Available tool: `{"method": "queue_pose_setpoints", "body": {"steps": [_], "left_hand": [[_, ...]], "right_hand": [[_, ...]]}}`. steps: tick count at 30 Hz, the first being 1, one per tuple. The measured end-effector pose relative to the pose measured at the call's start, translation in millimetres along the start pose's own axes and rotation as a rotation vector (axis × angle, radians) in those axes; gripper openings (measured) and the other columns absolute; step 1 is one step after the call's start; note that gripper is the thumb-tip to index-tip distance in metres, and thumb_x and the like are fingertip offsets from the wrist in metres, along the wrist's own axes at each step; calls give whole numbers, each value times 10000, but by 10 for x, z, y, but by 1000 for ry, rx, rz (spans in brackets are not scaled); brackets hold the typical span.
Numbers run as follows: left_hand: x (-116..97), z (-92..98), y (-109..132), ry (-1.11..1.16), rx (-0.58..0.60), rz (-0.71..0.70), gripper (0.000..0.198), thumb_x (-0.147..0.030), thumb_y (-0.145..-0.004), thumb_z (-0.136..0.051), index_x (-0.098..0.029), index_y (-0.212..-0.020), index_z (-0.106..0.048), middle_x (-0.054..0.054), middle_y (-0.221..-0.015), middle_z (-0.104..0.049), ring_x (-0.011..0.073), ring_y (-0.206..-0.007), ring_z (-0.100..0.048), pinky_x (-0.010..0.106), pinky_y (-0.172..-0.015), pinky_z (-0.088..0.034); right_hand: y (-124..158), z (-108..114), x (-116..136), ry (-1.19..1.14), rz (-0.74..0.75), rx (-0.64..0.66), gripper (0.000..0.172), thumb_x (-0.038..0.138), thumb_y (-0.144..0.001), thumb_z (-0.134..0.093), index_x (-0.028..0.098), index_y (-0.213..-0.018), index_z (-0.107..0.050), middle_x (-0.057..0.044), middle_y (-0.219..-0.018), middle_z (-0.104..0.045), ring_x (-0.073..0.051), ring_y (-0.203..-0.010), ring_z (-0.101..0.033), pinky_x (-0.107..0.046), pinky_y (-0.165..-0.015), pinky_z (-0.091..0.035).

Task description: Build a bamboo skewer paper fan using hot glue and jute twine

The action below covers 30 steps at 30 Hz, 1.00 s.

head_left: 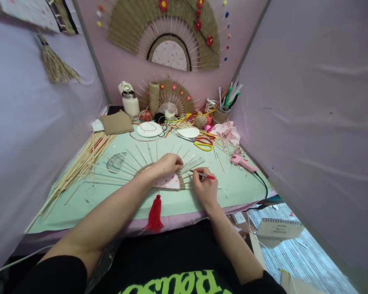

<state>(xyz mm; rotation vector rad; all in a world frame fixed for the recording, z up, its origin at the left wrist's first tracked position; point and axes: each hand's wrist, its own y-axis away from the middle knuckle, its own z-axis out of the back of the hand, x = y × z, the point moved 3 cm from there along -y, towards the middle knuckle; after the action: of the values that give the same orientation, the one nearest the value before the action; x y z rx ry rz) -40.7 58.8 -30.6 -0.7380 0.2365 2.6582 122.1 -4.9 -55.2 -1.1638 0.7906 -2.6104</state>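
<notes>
A half-made fan lies on the pale green mat: a pink dotted half-disc with a jute rim, thin wooden sticks spreading out from it, and a red tassel hanging over the table's front edge. My left hand rests on the fan, its fingers pressing a clear ruler down across the sticks. My right hand is closed on a red pen, its tip at the sticks beside the ruler.
A bundle of bamboo sticks and a protractor lie left. Yellow scissors, a pink glue gun with its cord, white discs, twine, a bottle and a tool cup crowd the back. Fabric walls close both sides.
</notes>
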Motion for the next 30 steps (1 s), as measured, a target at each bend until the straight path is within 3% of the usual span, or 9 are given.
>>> {"method": "queue_pose_setpoints", "body": {"steps": [30], "left_hand": [[-18,9,21,-1,-7,-6,224,-225,-770,-583,-134,-911,-732,86,-894,-728,183,-808,-636,254,-731,-439]], "right_hand": [[10,-48,-47,36,-18,48,173,315,-863,-512,192,-810,-621,-20,-677,-680,-164,-601,-610,-270,-619,-405]]}}
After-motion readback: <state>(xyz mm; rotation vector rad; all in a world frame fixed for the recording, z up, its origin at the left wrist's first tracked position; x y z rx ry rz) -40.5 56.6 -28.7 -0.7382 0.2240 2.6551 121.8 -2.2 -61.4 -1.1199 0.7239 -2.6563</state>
